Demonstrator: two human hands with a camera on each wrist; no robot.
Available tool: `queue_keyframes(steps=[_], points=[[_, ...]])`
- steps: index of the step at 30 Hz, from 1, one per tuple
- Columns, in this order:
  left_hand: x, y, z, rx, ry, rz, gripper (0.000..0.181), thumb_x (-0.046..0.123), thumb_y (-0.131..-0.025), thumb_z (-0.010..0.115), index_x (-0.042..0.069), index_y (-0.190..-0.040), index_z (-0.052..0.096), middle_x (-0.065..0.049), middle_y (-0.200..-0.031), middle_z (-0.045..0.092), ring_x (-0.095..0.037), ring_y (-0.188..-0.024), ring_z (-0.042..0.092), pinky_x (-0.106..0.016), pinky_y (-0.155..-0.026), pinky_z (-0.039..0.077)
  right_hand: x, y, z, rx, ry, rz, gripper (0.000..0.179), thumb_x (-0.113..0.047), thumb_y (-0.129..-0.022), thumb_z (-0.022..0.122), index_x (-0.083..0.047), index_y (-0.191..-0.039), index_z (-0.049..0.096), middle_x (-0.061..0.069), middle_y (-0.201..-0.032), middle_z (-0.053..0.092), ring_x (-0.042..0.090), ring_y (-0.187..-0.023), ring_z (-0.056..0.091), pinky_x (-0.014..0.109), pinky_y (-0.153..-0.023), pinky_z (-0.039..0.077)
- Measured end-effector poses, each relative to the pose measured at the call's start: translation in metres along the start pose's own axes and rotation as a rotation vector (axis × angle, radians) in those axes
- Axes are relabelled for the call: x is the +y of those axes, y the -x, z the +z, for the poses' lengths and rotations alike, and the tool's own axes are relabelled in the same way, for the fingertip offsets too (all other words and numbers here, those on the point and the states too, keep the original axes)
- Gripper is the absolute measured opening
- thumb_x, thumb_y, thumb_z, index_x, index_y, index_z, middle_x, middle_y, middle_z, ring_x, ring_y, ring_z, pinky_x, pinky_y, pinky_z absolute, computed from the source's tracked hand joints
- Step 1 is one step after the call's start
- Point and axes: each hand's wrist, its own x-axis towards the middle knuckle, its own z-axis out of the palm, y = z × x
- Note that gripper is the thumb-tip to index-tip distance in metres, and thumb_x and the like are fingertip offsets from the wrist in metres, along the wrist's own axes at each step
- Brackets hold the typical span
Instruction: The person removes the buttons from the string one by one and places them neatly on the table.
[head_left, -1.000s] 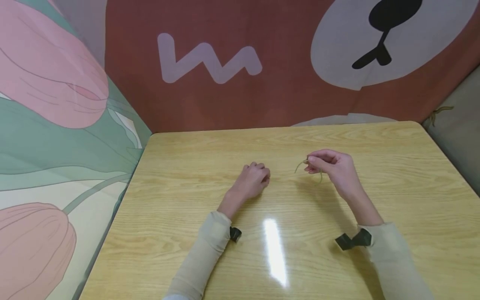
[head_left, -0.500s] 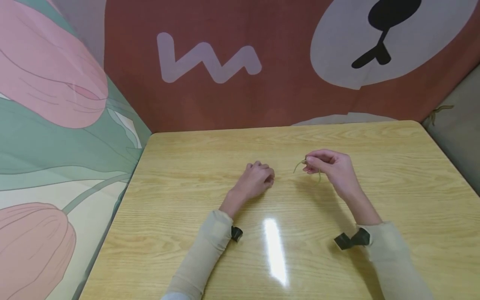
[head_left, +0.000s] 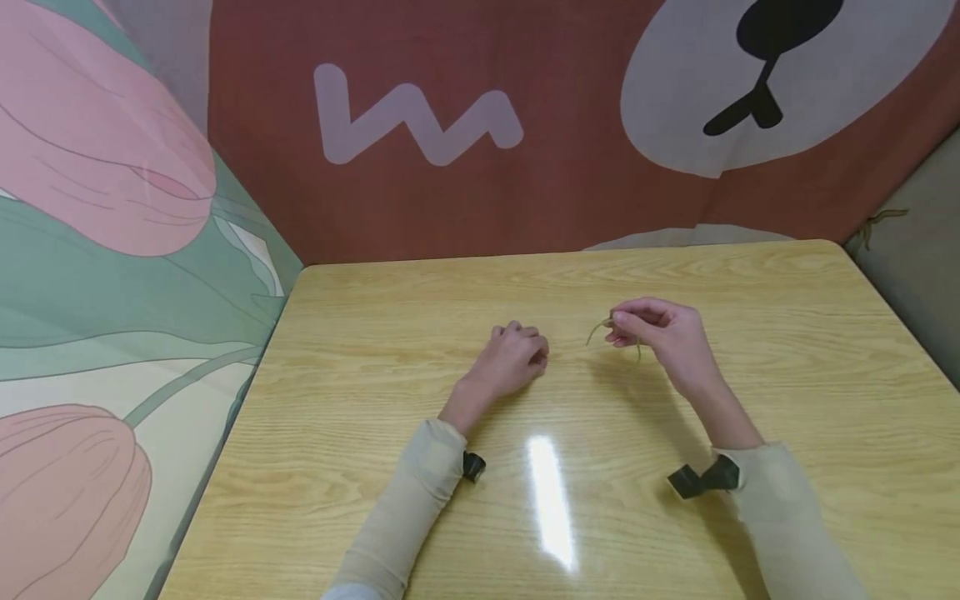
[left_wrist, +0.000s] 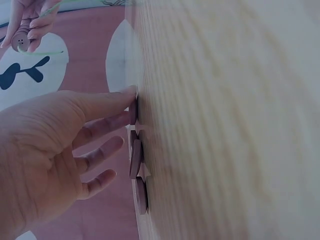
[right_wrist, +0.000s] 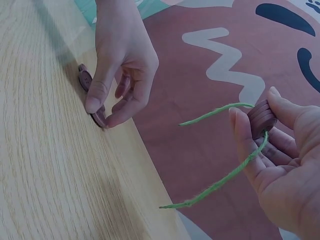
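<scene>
My right hand (head_left: pixel 671 337) is raised over the table, pinching a short stack of brown buttons (right_wrist: pixel 261 119) between thumb and fingers. A green string (right_wrist: pixel 220 182) passes through the stack, and its two loose ends hang out on either side. To the left, my left hand (head_left: pixel 506 362) is down at the tabletop. Its thumb and forefinger pinch a brown button (left_wrist: pixel 133 112) lying there; the head view hides that button behind the hand. Several more brown buttons (left_wrist: pixel 135 159) lie beside it, beneath the other fingers.
The wood-grain table (head_left: pixel 337 467) carries a bright light reflection near its middle. Behind it stands a red-brown printed cloth (head_left: pixel 420 208), with a floral cloth (head_left: pixel 112 333) along the left. A dark strap piece (head_left: pixel 705 479) sits at my right cuff.
My left hand has shifted slightly right along the tabletop, then stayed put. My right hand, with the threaded buttons, has barely moved.
</scene>
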Motion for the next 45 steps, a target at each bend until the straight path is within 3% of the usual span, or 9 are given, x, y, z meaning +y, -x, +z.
queue_keyframes(steps=[6, 18, 25, 31, 45], points=[[0.0005, 0.0010, 0.0002, 0.001, 0.010, -0.025, 0.014, 0.022, -0.101, 0.070, 0.016, -0.113, 0.075, 0.000, -0.114, 0.069, -0.024, -0.112, 0.058, -0.046, -0.102, 0.044, 0.0002, 0.0009, -0.0005, 0.000, 0.111, 0.000, 0.015, -0.013, -0.100, 0.072, 0.000, -0.106, 0.075, 0.003, -0.092, 0.078, 0.014, -0.077, 0.074, 0.028, -0.068, 0.061], [0.0005, 0.0008, -0.0012, 0.019, 0.008, -0.046, 0.022, 0.026, -0.103, 0.067, 0.015, -0.121, 0.074, -0.002, -0.125, 0.067, -0.025, -0.119, 0.056, -0.047, -0.105, 0.043, 0.0047, 0.0008, 0.0000, 0.004, 0.008, -0.028, 0.023, -0.008, -0.098, 0.072, 0.011, -0.110, 0.069, 0.009, -0.097, 0.077, 0.015, -0.080, 0.073, 0.026, -0.069, 0.060], [0.0013, 0.0012, -0.0032, 0.032, 0.016, -0.050, 0.022, 0.027, -0.103, 0.067, 0.015, -0.120, 0.074, -0.003, -0.126, 0.066, -0.026, -0.120, 0.056, -0.047, -0.105, 0.043, 0.0058, 0.0006, 0.0002, 0.030, -0.074, -0.044, 0.017, -0.003, -0.098, 0.071, 0.010, -0.108, 0.072, 0.008, -0.096, 0.076, 0.016, -0.082, 0.075, 0.028, -0.076, 0.061], [0.0015, 0.0015, -0.0038, 0.040, 0.004, -0.054, 0.022, 0.029, -0.103, 0.067, 0.016, -0.119, 0.074, -0.003, -0.127, 0.066, -0.026, -0.121, 0.056, -0.048, -0.106, 0.044, 0.0046, 0.0008, 0.0015, 0.048, -0.087, -0.044, 0.018, -0.003, -0.097, 0.072, 0.011, -0.109, 0.072, 0.008, -0.096, 0.077, 0.017, -0.083, 0.076, 0.030, -0.078, 0.061], [0.0026, 0.0019, -0.0053, 0.037, 0.000, -0.070, 0.023, 0.030, -0.103, 0.067, 0.016, -0.120, 0.074, -0.003, -0.128, 0.066, -0.025, -0.121, 0.056, -0.047, -0.106, 0.043, 0.0041, 0.0014, 0.0007, -0.002, -0.099, -0.036, 0.022, 0.001, -0.097, 0.070, 0.014, -0.115, 0.070, 0.007, -0.099, 0.078, 0.016, -0.088, 0.077, 0.033, -0.082, 0.061]])
